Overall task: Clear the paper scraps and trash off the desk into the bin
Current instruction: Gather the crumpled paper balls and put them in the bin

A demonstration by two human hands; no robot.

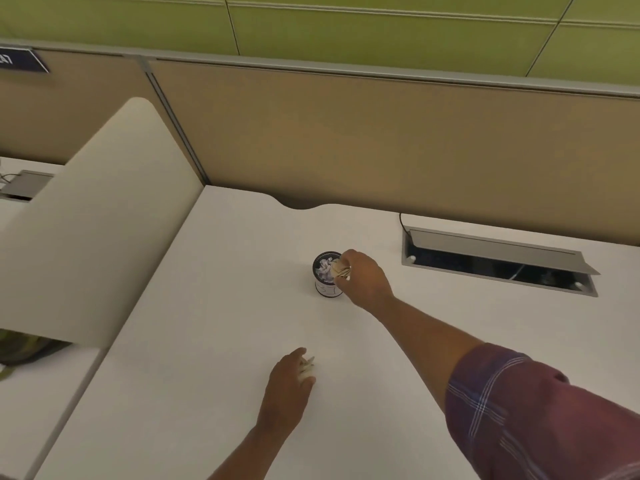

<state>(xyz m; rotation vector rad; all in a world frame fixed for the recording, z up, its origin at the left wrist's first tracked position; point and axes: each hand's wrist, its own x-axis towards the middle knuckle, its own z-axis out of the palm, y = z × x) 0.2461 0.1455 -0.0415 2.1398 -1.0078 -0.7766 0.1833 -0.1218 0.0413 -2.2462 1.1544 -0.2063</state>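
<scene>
Head view: small bin [326, 284] at middle of white desk [207, 306], full of scraps. Right hand [363, 277] over its rim, pinching paper scraps [341, 270]. Left hand [289, 379] nearer, clutching white scraps [307, 368].

You won't find any text here that you can actually read. The dark nameplate [24, 60] fixed at the top of the partition panel [346, 133], far left, carries pale characters, but they are cut off by the frame edge and too blurred for you to make out. The small bin [327, 289] on the desk [207, 341] has faint curved markings on its light lower band; you cannot tell whether they are letters or only a pattern. No other label, brand, number or sign shows legibly.
</scene>
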